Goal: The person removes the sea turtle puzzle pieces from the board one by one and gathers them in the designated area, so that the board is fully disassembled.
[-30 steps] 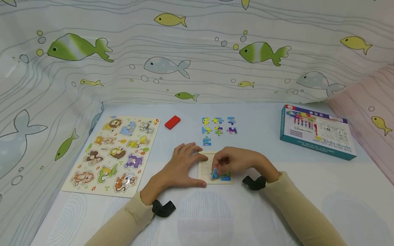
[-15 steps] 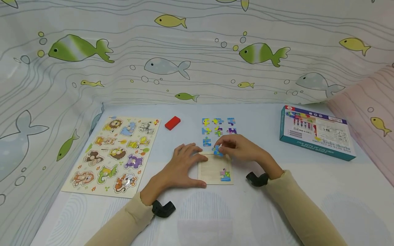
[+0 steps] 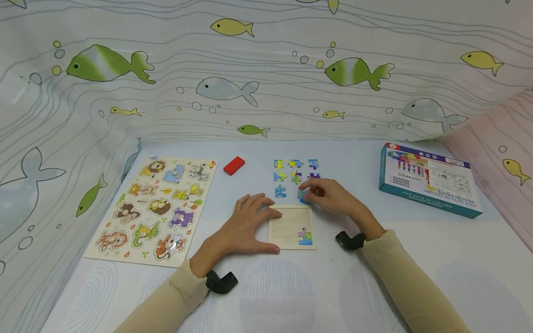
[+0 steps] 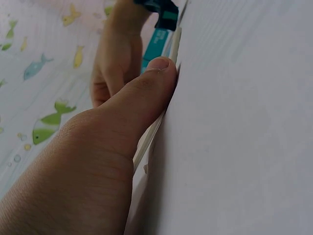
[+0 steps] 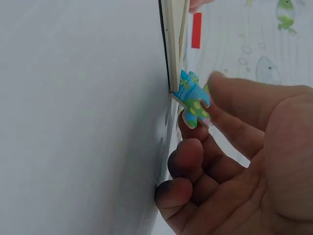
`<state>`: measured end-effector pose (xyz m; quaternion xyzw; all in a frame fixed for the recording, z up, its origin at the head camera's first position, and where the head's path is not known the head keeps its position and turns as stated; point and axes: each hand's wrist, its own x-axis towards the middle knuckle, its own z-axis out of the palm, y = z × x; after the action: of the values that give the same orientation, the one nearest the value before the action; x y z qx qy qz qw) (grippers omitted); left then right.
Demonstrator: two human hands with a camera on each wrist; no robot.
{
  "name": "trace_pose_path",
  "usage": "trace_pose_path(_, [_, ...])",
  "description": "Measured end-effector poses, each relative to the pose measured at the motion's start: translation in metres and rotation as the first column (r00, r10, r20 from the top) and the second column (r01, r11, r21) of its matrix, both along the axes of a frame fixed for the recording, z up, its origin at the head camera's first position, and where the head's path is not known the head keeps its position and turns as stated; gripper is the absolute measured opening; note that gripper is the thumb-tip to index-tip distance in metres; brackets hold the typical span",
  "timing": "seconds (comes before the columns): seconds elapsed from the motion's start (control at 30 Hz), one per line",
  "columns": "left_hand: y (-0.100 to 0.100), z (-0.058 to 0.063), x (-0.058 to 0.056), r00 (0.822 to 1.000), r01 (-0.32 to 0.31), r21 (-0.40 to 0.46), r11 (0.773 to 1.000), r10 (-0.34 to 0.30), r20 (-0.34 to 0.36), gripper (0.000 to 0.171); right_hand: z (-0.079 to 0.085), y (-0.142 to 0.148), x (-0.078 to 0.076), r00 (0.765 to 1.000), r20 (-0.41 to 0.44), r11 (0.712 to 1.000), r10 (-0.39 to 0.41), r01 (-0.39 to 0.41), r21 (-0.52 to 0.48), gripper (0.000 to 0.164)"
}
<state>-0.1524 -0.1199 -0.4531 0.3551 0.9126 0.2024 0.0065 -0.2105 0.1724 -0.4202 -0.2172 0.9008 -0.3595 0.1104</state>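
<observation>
In the head view a small wooden puzzle tray (image 3: 287, 222) lies on the table, with a joined pink, green and blue patch (image 3: 305, 237) at its lower right corner. My left hand (image 3: 245, 226) rests at the tray's left side, fingers spread, the thumb along its near edge. Just beyond the tray's far right corner, my right hand (image 3: 331, 196) holds a blue and green jigsaw piece (image 5: 193, 100) at its fingertips, low over the table. The right wrist view shows this piece tilted beside the tray's edge. Behind it several loose jigsaw pieces (image 3: 280, 191) lie in rows.
An animal puzzle board (image 3: 137, 199) lies at the left. A red block (image 3: 234, 165) sits near the back, left of the loose pieces. At the back right is a teal and white box (image 3: 429, 178). A fish-patterned sheet (image 3: 287, 106) hangs behind the table.
My right hand has lifted the blue jigsaw piece off the tray and carried it away and to the right, beyond the tray's far edge. The left hand has stayed in place.
</observation>
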Motion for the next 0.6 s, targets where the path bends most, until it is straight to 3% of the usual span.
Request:
trace_pose_path(0.2, [0.0004, 0.0007, -0.0003, 1.000, 0.002, -0.005, 1.000, -0.002, -0.002, 0.078, 0.0002, 0.0000, 0.0003, 0.999, -0.038, 1.000, -0.003, 0.003, -0.010, 0.039])
trace_pose_path(0.37, [0.0004, 0.0017, 0.0003, 1.000, 0.000, -0.011, 1.000, 0.000, 0.000, 0.078, 0.0004, 0.0000, 0.0007, 0.998, -0.067, 1.000, -0.020, 0.019, -0.022, 0.034])
trace_pose_path(0.6, [0.0007, 0.0029, 0.0008, 1.000, -0.002, -0.013, 1.000, 0.002, 0.002, 0.078, 0.0015, 0.0023, 0.0009, 0.997, -0.068, 0.997, -0.028, 0.032, 0.064, 0.023])
